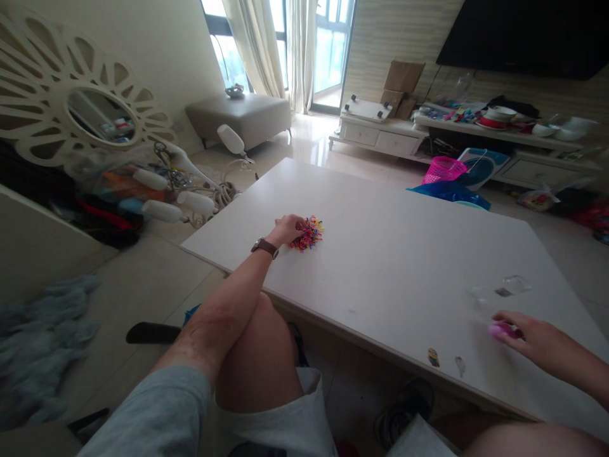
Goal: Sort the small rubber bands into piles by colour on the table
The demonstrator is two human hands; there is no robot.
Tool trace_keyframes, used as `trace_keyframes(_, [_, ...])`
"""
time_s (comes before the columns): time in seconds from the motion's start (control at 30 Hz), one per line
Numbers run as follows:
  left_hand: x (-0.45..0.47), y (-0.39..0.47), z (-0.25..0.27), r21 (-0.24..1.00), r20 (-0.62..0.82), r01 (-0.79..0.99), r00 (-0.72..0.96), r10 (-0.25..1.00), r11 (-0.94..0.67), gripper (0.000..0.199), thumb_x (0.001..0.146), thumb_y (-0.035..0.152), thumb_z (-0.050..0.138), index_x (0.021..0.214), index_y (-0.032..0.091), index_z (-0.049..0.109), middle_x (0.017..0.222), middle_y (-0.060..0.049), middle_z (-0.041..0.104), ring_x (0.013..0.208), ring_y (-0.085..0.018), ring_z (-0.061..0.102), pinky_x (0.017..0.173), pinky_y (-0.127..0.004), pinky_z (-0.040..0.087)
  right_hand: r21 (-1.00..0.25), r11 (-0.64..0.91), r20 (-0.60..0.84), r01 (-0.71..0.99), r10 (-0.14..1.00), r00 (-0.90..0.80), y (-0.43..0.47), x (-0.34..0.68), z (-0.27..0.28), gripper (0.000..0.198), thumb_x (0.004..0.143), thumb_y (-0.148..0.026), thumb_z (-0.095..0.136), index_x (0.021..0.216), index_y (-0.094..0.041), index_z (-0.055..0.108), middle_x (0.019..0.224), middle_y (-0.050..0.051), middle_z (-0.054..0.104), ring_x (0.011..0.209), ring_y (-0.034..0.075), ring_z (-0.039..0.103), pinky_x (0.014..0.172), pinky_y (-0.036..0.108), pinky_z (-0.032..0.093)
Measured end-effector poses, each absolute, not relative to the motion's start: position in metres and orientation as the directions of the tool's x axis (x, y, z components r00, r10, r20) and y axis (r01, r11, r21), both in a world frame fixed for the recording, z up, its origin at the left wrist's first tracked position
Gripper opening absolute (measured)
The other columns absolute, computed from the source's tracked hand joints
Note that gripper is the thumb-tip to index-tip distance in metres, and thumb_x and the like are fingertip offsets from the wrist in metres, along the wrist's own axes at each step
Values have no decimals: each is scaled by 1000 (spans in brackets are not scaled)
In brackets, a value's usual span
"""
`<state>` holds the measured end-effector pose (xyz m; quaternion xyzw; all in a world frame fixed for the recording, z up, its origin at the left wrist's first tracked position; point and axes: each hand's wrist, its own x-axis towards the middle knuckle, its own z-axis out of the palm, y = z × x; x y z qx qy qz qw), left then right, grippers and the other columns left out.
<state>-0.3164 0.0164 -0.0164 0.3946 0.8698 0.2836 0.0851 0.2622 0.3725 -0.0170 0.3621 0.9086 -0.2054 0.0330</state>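
Observation:
My left hand [288, 230], with a brown-strapped watch on the wrist, reaches into a small heap of multicoloured elastic bands [311, 235] on the white table. Its fingers are curled on the heap's left side, and the tips are partly hidden among the bands. At the table's right, my right hand [533, 335] is closed around a small shiny pink object [501, 331] whose kind I cannot make out. Just beyond that hand lies a clear plastic container [516, 283], with a small dark label [503, 292] beside it.
Near the table's front edge lie a yellow cartoon sticker [432, 357] and a small pale one [460, 365]. White lamp arms [195, 202] stand close to the left of the table [380, 254]. A pink basket [445, 170] and blue plastic [451, 192] are behind it.

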Motion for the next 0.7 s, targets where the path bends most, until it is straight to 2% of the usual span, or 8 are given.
trace_keyframes(0.13, [-317, 16, -12, 595, 125, 625, -694, 709, 506, 17, 78, 23, 69, 91, 24, 81, 89, -4, 79, 88, -22, 71, 83, -34, 47, -373, 560, -249, 739, 707, -662, 401, 304, -22, 36, 60, -59, 78, 83, -32, 73, 94, 30, 75, 72, 34, 74, 73, 53, 46])
trace_keyframes(0.27, [-317, 14, -9, 600, 118, 614, -703, 702, 513, 17, 80, 24, 68, 91, 23, 81, 90, -4, 79, 85, -21, 70, 81, -32, 47, -408, 514, -238, 754, 738, -631, 409, 317, -28, 37, 57, -61, 80, 80, -32, 75, 95, 32, 75, 73, 37, 74, 72, 54, 45])
trace_keyframes(0.5, [-313, 15, -10, 557, 45, 595, -719, 694, 580, 21, 80, 28, 68, 97, 24, 81, 97, -6, 79, 93, -24, 69, 88, -37, 47, -433, 566, -176, 702, 710, -681, 401, 299, -30, 38, 60, -60, 80, 80, -29, 75, 97, 32, 75, 70, 35, 75, 67, 50, 47])
trace_keyframes(0.6, [-313, 19, -13, 485, 8, 617, -712, 703, 620, 27, 77, 36, 73, 100, 24, 81, 106, -7, 78, 101, -29, 68, 94, -42, 44, -383, 625, -166, 680, 678, -716, 383, 286, -19, 37, 68, -62, 75, 83, -28, 74, 96, 26, 76, 73, 33, 76, 68, 46, 49])
trace_keyframes(0.7, [-315, 25, -18, 410, -7, 629, -722, 692, 660, 22, 76, 32, 73, 94, 23, 81, 110, -9, 77, 111, -32, 65, 96, -45, 42, -355, 633, -173, 688, 679, -713, 358, 274, -5, 37, 78, -61, 64, 89, -26, 71, 99, 17, 77, 82, 35, 76, 76, 45, 52])
